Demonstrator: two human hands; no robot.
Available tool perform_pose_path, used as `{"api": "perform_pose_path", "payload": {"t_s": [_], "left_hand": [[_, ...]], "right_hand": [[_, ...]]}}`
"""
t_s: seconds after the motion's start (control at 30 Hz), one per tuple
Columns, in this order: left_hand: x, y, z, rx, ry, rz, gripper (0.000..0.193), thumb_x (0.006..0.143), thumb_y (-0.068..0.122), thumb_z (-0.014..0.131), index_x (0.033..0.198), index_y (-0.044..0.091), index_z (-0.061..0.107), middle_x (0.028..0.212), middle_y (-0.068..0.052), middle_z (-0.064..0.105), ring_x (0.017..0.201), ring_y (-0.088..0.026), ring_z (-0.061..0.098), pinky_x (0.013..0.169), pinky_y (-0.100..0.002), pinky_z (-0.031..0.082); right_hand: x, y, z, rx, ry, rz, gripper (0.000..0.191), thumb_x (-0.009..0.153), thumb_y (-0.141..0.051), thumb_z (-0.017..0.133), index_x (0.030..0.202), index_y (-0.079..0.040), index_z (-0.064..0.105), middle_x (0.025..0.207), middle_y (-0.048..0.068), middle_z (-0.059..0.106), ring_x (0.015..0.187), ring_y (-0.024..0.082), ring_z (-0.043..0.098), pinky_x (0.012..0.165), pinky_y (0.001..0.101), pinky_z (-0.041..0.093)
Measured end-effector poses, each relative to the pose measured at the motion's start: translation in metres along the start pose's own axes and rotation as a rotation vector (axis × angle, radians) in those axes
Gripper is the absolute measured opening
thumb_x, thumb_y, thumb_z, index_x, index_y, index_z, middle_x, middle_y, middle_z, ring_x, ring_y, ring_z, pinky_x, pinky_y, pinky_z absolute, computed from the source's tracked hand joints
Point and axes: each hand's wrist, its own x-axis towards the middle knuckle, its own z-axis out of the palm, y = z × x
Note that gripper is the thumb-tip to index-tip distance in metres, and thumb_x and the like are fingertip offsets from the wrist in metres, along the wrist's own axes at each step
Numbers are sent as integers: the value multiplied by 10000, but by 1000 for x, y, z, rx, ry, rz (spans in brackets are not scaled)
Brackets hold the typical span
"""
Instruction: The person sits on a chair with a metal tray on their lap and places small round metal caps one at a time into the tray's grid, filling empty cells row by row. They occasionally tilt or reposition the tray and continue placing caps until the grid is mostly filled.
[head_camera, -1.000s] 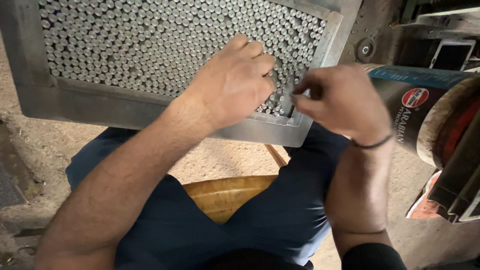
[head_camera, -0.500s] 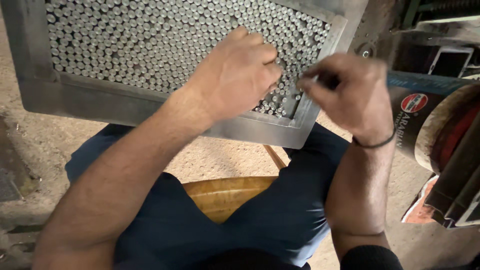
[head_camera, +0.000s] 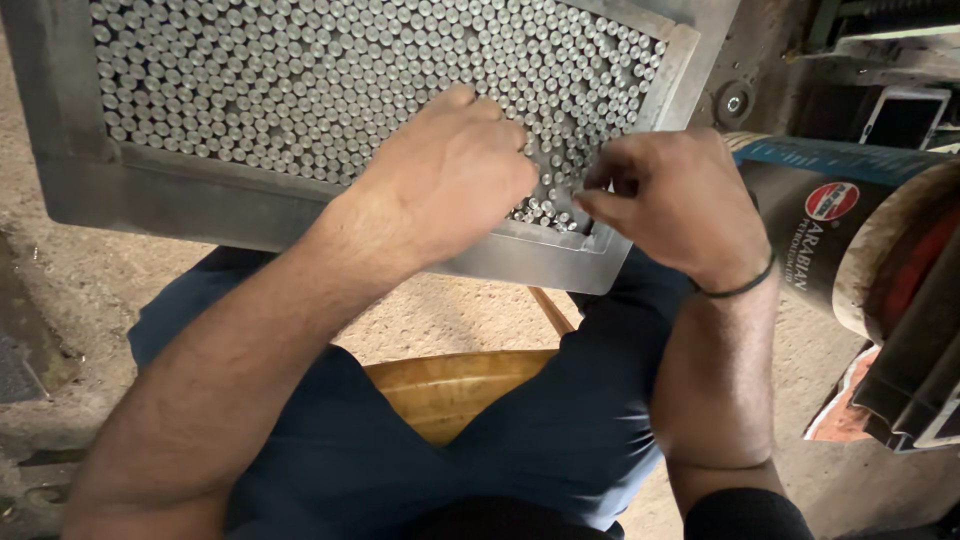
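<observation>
- My left hand stays pressed, fingers curled together, on the packed grey metal rods in the flat steel frame tray.
- My right hand has drawn back slightly from the tray's lower right corner, fingertips pinched together; what they hold, I cannot tell.
- That corner looks nearly filled.

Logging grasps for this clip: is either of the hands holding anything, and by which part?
Cannot be told. The left hand lies knuckles-up on the rods in the metal tray; the right hand pinches at the tray's near corner, fingertips hidden.
</observation>
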Motion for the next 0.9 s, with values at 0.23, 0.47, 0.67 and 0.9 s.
{"api": "perform_pose_path", "payload": {"t_s": [0.23,0.47,0.67,0.9], "left_hand": [[-1,-1,-3,-5,0,-8,136,818,173,644,774,140,768,819,-32,685,960,-240,652,914,-402,461],[-5,-6,-10,-46,14,16,130,823,168,653,764,158,769,846,-42,682,974,-238,653,934,-400,461],[-2,3,-3,-28,-55,17,123,795,173,661,754,145,773,819,-50,687,943,-243,656,913,-406,465],[-2,9,5,-55,19,50,121,793,158,658,762,111,765,849,-54,697,952,-241,659,929,-396,461]], "right_hand": [[-4,-4,-3,-7,-195,-18,150,747,-243,800,870,-158,817,741,88,762,683,275,742,644,394,572],[-4,-6,5,-109,-158,52,141,772,-225,772,883,-154,824,778,122,752,748,346,723,705,452,566],[-5,-5,-3,-144,-99,107,162,786,-279,798,859,-134,809,736,124,740,689,340,717,708,438,566],[-6,-18,6,-39,-178,-2,166,749,-277,804,843,-140,806,727,113,744,687,329,725,657,437,557]]}}
